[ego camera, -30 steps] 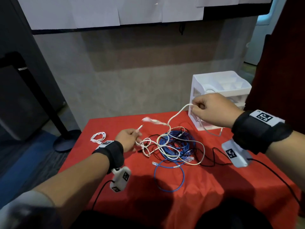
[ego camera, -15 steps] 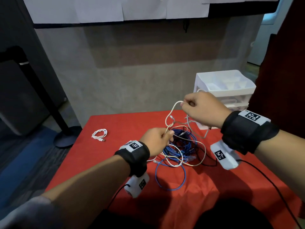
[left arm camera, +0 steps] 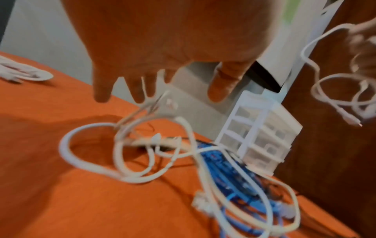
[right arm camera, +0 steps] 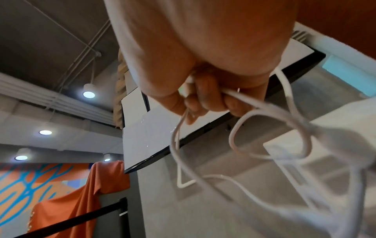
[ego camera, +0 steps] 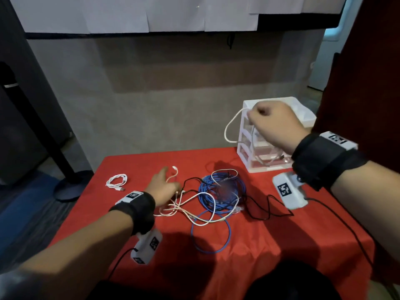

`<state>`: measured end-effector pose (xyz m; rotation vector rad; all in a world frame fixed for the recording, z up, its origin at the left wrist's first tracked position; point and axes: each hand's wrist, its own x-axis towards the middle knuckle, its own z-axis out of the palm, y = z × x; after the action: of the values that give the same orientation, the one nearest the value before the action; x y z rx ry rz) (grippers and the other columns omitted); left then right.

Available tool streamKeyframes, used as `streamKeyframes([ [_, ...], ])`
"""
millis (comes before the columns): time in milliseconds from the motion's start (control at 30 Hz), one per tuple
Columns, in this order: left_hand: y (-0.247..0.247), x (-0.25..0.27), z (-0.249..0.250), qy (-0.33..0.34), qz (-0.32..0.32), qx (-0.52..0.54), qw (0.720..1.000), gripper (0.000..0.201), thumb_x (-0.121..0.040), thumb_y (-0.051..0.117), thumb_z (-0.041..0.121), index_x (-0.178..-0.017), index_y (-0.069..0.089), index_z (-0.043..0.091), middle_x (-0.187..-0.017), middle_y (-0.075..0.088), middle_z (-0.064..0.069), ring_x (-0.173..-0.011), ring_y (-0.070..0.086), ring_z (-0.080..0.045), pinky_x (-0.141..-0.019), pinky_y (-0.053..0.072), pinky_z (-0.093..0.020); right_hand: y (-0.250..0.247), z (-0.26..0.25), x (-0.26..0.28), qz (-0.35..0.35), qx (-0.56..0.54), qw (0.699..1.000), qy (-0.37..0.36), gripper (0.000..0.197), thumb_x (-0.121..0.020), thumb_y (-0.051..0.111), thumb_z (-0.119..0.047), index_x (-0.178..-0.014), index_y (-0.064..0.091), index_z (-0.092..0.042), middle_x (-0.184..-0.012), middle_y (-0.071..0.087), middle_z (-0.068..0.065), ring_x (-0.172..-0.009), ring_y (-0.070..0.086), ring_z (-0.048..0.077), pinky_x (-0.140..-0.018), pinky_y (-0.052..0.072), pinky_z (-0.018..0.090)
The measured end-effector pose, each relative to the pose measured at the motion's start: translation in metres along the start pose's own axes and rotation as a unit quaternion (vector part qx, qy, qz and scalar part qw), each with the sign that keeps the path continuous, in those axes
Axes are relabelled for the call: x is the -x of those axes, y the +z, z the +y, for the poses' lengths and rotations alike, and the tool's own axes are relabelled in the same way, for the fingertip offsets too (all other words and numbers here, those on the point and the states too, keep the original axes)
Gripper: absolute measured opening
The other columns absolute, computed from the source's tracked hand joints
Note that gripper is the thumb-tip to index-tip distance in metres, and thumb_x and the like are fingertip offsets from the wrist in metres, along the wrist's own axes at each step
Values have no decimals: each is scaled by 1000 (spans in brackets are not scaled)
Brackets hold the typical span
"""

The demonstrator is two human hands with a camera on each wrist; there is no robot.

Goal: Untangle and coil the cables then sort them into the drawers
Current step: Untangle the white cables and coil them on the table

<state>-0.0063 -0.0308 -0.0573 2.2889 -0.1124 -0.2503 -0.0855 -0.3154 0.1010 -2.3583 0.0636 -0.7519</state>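
My right hand (ego camera: 253, 114) is raised in front of the white drawer unit (ego camera: 244, 156) and grips a white cable (ego camera: 226, 131) in its curled fingers (right arm camera: 205, 103). The cable (right arm camera: 240, 128) hangs in loose loops, its plug end dangling free (left arm camera: 354, 124). My left hand (ego camera: 171, 187) is low over the table with fingers spread and straight (left arm camera: 140, 93), and a thin white wire (left arm camera: 154, 103) lies at their tips. A tangle of white cables (ego camera: 194, 204), a blue cable coil (ego camera: 220, 191) and a black cable (ego camera: 259, 208) lie on the red cloth (ego camera: 281, 245).
A small coiled white cable (ego camera: 116, 181) lies alone at the table's far left. The drawer unit (left arm camera: 258, 133) stands at the back right corner. A black stand base (ego camera: 71, 185) is on the floor left of the table. A grey wall rises behind.
My right hand lifted the white cable up and right, in front of the drawers, free of the pile. My left hand let go of it and dropped left to the tangle.
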Motion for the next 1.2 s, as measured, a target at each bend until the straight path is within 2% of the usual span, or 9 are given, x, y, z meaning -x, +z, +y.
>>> streamKeyframes([
  [100, -5, 7, 30, 46, 68, 38, 996, 75, -84, 65, 32, -153, 38, 17, -156, 36, -11, -140, 41, -26, -117, 32, -37, 17, -5, 13, -52, -46, 997, 22, 34, -100, 56, -24, -75, 64, -2, -47, 50, -11, -46, 44, 2, -52, 36, 19],
  [233, -3, 44, 72, 196, 142, 212, 947, 28, -83, 56, 43, -92, 73, 22, -91, 71, -2, -87, 65, -16, -88, 53, -36, 38, -14, 29, -71, -157, 983, 65, 33, -100, 57, -25, -75, 67, -6, -52, 43, -5, -43, 36, 4, -50, 32, 24],
  [400, 17, 93, 87, 285, 115, 270, 912, 17, -99, 61, 22, -90, 67, 8, -73, 62, 3, -67, 53, -4, -67, 44, -19, 52, -32, 42, -92, -319, 930, 157, 29, -104, 53, -21, -79, 63, -11, -56, 46, 0, -40, 34, 8, -46, 27, 25],
  [567, 39, 109, 74, 264, 9, 192, 945, 29, -95, 68, 25, -123, 61, 24, -111, 63, 4, -76, 62, 10, -79, 50, -13, 55, -40, 62, -108, -555, 791, 234, 26, -105, 49, -22, -82, 59, -13, -59, 42, -2, -43, 30, 10, -50, 33, 26],
  [667, 48, 120, 64, 214, -14, 287, 933, 26, -97, 66, 23, -122, 61, 29, -100, 66, 15, -80, 64, 4, -79, 52, -18, 63, -41, 87, -84, -660, 710, 230, 26, -104, 48, -20, -82, 57, -12, -60, 38, -1, -45, 28, 10, -51, 33, 25],
  [733, 45, 126, 56, 91, -71, 416, 902, 25, -99, 63, 28, -124, 60, 26, -100, 68, 11, -88, 68, -10, -82, 58, -30, 67, -40, 103, -57, -704, 677, 207, 25, -105, 46, -18, -82, 56, -12, -60, 37, -1, -47, 28, 10, -53, 32, 25],
  [833, 42, 131, 45, -13, -153, 557, 816, 19, -99, 60, 19, -118, 62, 20, -102, 68, 0, -84, 70, -12, -77, 59, -27, 72, -39, 125, -32, -730, 652, 204, 23, -105, 47, -18, -85, 57, -11, -62, 39, 0, -50, 31, 11, -57, 35, 26],
  [1033, 27, 134, 30, -9, -132, 647, 751, 41, -87, 66, 6, -127, 60, 9, -106, 70, -6, -88, 69, -14, -80, 60, -26, 82, -40, 137, -36, -696, 672, 250, 24, -106, 48, -21, -89, 61, -11, -67, 49, 1, -57, 45, 12, -59, 45, 26],
  [1200, 17, 133, 25, 22, -74, 621, 780, 26, -94, 58, -4, -118, 62, 5, -91, 74, -3, -81, 72, -11, -81, 60, -25, 91, -43, 146, -127, -590, 757, 251, 20, -105, 53, -16, -123, 59, -9, -95, 68, 9, -86, 64, 21, -78, 54, 31],
])
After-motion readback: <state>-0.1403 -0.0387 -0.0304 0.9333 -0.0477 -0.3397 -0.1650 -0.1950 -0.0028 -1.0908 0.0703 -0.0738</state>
